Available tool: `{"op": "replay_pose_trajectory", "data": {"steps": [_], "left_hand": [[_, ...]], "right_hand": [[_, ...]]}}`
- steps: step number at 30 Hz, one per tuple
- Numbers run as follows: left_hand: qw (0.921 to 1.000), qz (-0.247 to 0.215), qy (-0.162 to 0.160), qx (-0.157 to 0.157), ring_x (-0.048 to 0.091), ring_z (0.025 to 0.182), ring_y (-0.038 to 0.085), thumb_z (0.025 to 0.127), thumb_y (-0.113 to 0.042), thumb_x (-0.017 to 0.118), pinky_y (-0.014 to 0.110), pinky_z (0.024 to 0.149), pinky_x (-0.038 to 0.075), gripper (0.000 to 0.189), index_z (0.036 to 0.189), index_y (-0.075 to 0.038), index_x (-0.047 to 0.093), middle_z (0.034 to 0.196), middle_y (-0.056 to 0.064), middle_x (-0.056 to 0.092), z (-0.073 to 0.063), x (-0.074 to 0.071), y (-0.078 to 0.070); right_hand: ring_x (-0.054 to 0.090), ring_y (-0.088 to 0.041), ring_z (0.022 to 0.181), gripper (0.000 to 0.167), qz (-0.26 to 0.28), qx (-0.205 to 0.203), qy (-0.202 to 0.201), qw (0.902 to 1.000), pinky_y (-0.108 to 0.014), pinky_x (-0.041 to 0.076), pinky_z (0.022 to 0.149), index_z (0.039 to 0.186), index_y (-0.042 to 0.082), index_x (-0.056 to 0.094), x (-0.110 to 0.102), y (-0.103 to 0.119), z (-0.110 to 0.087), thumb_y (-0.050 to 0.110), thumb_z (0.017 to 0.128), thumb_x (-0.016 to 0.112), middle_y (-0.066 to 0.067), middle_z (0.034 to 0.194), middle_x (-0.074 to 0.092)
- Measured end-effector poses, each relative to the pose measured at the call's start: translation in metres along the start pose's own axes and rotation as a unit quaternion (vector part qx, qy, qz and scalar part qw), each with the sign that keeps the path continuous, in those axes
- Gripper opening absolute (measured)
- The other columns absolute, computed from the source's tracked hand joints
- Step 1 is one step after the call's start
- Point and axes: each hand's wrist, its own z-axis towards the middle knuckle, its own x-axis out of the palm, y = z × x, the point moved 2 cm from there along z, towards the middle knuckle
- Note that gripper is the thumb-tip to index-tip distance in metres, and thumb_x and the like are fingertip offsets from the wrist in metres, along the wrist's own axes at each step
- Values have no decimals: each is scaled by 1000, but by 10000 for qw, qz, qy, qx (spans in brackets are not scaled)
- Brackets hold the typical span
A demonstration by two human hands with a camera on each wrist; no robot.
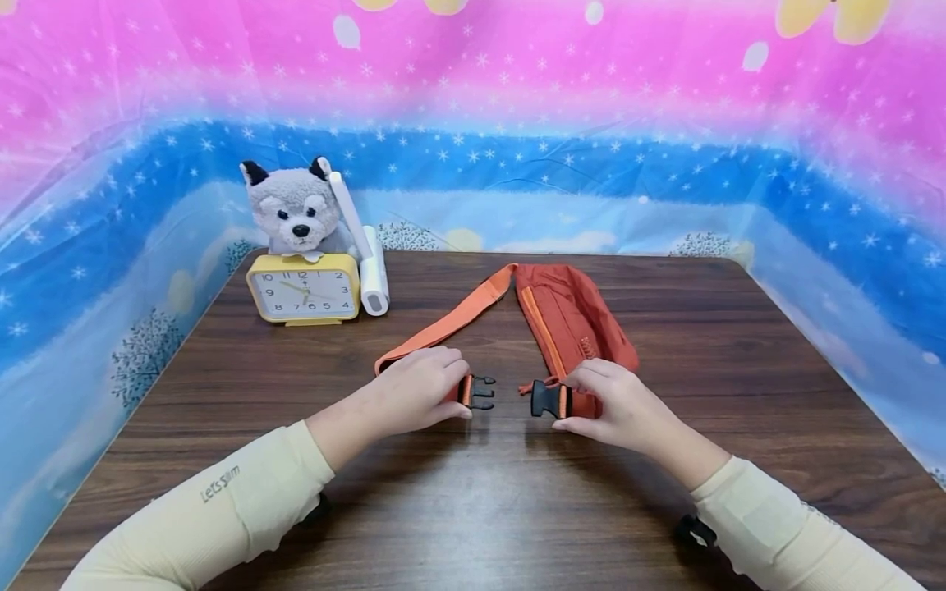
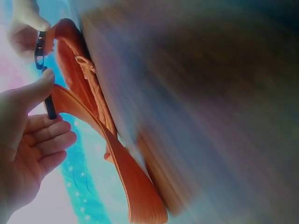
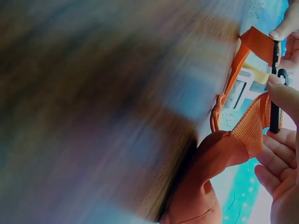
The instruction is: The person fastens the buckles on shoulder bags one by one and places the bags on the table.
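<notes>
An orange-red waist bag (image 1: 572, 312) lies on the table, its orange strap (image 1: 451, 322) looping out to the left. My left hand (image 1: 417, 386) pinches the strap end at the black pronged buckle half (image 1: 482, 392), prongs pointing right. Facing it, my right hand (image 1: 617, 402) pinches the black socket half (image 1: 547, 399) between thumb and fingers. In the head view a short gap parts the two halves. The left wrist view shows the left thumb (image 2: 44, 81) pressed on its buckle piece, and the right wrist view shows orange webbing (image 3: 254, 126) running from the socket to the bag.
A yellow alarm clock (image 1: 305, 289) stands at the table's back left, with a grey plush dog (image 1: 296, 205) behind it. Beside them is a white folded device (image 1: 374, 275). A printed curtain (image 1: 517, 164) surrounds the wooden table (image 1: 739, 353).
</notes>
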Motion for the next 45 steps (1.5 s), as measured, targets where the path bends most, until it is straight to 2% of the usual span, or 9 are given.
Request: {"op": "replay_pose_trajectory", "data": {"steps": [9,17,32,45], "left_hand": [[10000,32,71,-62,45,71,14,78,-38,75,31,67,41,36,87,-9,57,78,-2,45,2,1,-3],[9999,115,57,-83,47,73,16,79,-39,75,32,70,43,38,91,-7,59,81,0,48,4,-1,-3],[9994,9,252,-225,46,73,15,79,-39,74,32,69,42,38,92,-7,59,81,-1,46,4,0,-3],[10000,51,63,-37,46,72,14,78,-38,75,31,67,42,36,88,-8,58,79,-1,46,4,2,-6]], "right_hand": [[52,-12,75,42,-65,-102,-103,9999,-28,46,66,90,9,62,0,0,-1,33,65,85,1,85,56],[52,-12,75,41,-65,-207,-216,9995,-29,46,65,91,8,62,0,0,2,31,66,85,0,85,57],[53,-11,78,43,-117,-23,-135,9998,-30,47,67,91,8,63,-1,2,1,33,65,85,-1,86,57],[54,-11,78,43,-161,-45,-166,9997,-31,48,68,93,8,63,1,2,1,34,67,84,0,87,58]]}}
